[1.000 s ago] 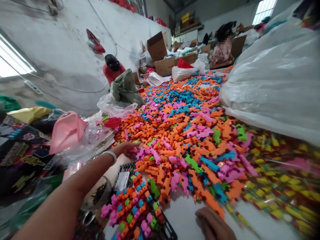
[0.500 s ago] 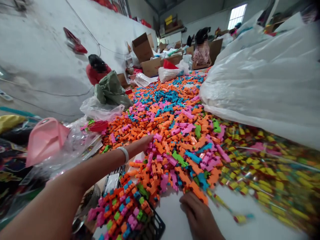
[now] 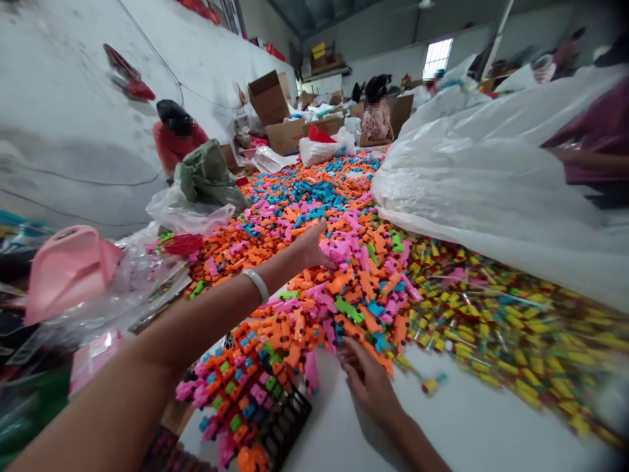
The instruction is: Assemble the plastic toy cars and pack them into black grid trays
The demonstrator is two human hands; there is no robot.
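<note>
Plastic toy cars in orange, pink, blue and green, with dark wheels, form a wide pile [image 3: 280,236] on the white table. My left hand [image 3: 314,248], a pale bangle [image 3: 256,286] on its wrist, reaches into the middle of it. Its thumb points up and apart, and pink toy cars [image 3: 341,248] lie against its palm side; the other fingers are partly hidden. At the pile's near edge is my right hand [image 3: 366,373], fingers loosely bent and apart, nothing visible in it. Left of it, a black plastic crate [image 3: 289,419] bears rows of small multicoloured toy cars [image 3: 243,400].
Yellow-and-red small pieces [image 3: 476,328] spread over the right side. A large white plastic sack [image 3: 491,196] stands behind them. On the left are a pink scoop [image 3: 69,272], a red basket [image 3: 181,244] and clear plastic. Other people sit farther back; one is at the right edge.
My left hand has moved farther forward and right into the pile. My right hand has shifted up and left, its fingers showing more. The view has turned right.
</note>
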